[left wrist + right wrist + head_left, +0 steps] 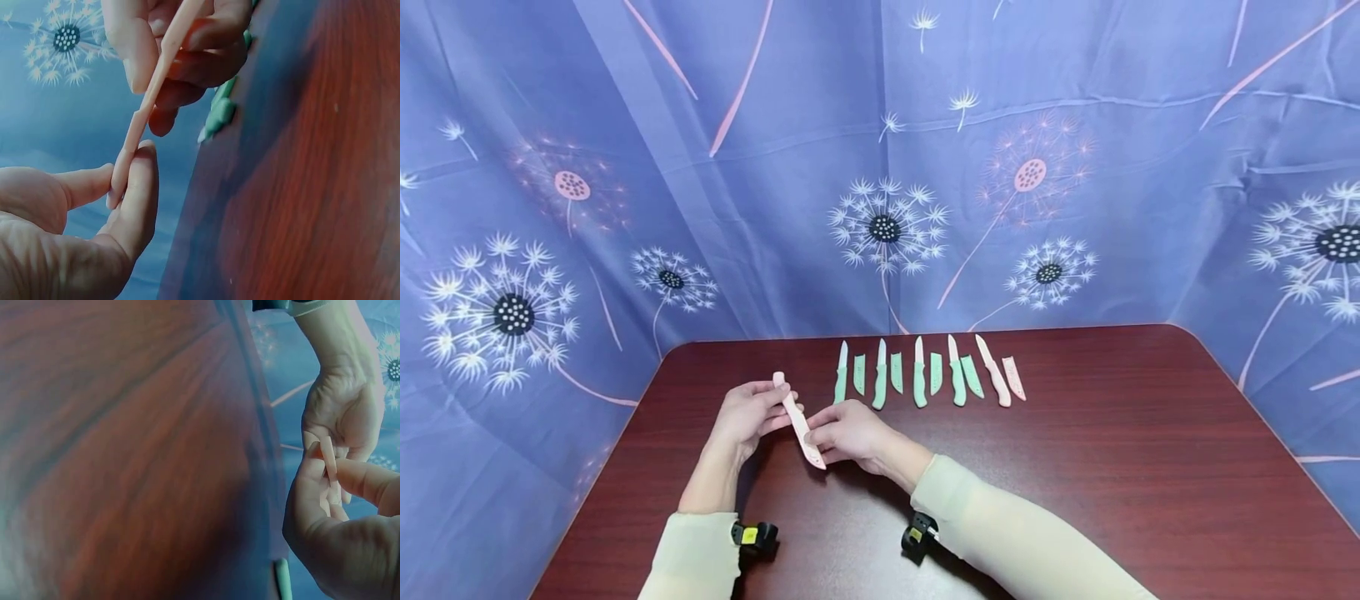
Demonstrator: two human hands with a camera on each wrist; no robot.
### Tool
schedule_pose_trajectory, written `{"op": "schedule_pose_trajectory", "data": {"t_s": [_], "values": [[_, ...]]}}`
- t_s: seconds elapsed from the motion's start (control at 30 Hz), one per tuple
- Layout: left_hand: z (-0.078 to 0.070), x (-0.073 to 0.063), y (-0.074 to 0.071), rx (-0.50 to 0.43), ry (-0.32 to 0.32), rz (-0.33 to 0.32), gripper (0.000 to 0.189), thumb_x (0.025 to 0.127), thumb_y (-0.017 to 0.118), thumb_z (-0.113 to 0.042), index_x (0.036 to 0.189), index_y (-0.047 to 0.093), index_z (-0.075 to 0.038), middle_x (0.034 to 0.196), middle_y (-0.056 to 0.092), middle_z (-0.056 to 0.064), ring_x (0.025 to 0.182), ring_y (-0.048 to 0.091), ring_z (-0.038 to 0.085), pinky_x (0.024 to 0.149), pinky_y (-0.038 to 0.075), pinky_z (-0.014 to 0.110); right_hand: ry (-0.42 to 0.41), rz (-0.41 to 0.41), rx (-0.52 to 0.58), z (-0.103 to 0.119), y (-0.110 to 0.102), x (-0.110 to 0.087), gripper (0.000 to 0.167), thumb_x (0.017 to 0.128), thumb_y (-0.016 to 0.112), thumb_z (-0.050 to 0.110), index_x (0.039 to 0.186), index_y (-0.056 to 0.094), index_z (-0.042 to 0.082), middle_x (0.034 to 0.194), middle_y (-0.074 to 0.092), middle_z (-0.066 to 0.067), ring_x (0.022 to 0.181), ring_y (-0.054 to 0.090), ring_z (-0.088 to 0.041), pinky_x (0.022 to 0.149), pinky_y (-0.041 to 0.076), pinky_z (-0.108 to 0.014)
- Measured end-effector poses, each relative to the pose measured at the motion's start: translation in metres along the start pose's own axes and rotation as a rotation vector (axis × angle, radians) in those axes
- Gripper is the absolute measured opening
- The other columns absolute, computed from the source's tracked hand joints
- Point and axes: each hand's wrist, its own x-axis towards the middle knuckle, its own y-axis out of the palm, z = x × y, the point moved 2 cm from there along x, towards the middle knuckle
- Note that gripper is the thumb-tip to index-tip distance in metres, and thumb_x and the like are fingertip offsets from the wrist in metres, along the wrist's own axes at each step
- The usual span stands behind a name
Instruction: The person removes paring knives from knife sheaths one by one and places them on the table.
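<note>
A pink paring knife [788, 403] is held aslant over the table's left part, its blade hidden inside a pink sheath [812, 454]. My left hand [747, 417] pinches the handle near its upper end between thumb and fingers. At the lower end, the sheath is gripped by the thumb and fingers of my right hand [853, 435]. The left wrist view shows a small step where handle [125, 165] and sheath [167, 59] meet. Seen from the right wrist, the sheath [329, 459] sits edge-on between thumb and forefinger.
Along the table's back edge runs a row of several green knives [919, 379], each beside a green sheath [936, 373]. At its right end lie a pink knife [996, 375] and a pink sheath [1013, 379]. A dandelion-patterned blue curtain [775, 250] hangs behind the dark red table [1112, 467].
</note>
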Motion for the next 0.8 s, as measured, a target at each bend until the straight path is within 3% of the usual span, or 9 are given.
{"op": "schedule_pose_trajectory", "data": {"t_s": [0.2,0.37,0.53,0.8], "values": [[-0.003,0.001,0.013,-0.036,0.039,0.014,0.048,0.107,0.062,-0.004,0.145,0.042,0.017,0.112,0.075,0.018,0.09,0.078,0.021,0.081,0.062,0.029,-0.034,-0.004,-0.045,0.007,-0.015,-0.004,0.026,0.094,0.066,-0.008,0.119,0.068,-0.014,0.095,0.074,-0.016,0.079,0.07,-0.018,0.075,0.064,-0.036],[-0.005,0.004,0.026,-0.091,0.085,0.026,0.043,0.105,0.062,0.001,0.14,0.042,0.015,0.102,0.076,0.013,0.092,0.077,0.022,0.083,0.063,0.032,-0.069,-0.004,-0.096,0.013,-0.031,-0.008,0.026,0.094,0.066,-0.008,0.119,0.068,-0.015,0.097,0.076,-0.019,0.076,0.069,-0.017,0.069,0.062,-0.032],[-0.007,0.006,0.042,-0.131,0.103,0.042,0.035,0.103,0.063,0.005,0.133,0.045,0.012,0.096,0.074,0.007,0.091,0.076,0.021,0.083,0.063,0.033,-0.079,-0.023,-0.148,0.019,-0.048,-0.016,0.025,0.093,0.067,-0.006,0.117,0.07,-0.012,0.091,0.074,-0.01,0.075,0.069,-0.016,0.065,0.06,-0.029],[-0.007,0.009,0.063,-0.135,0.109,0.062,0.035,0.1,0.064,0.009,0.131,0.048,0.01,0.103,0.069,0.013,0.087,0.074,0.016,0.085,0.063,0.033,-0.117,-0.056,-0.264,0.026,-0.074,-0.029,0.025,0.091,0.066,-0.004,0.115,0.073,-0.009,0.09,0.073,-0.008,0.073,0.067,-0.014,0.065,0.058,-0.027]]}}
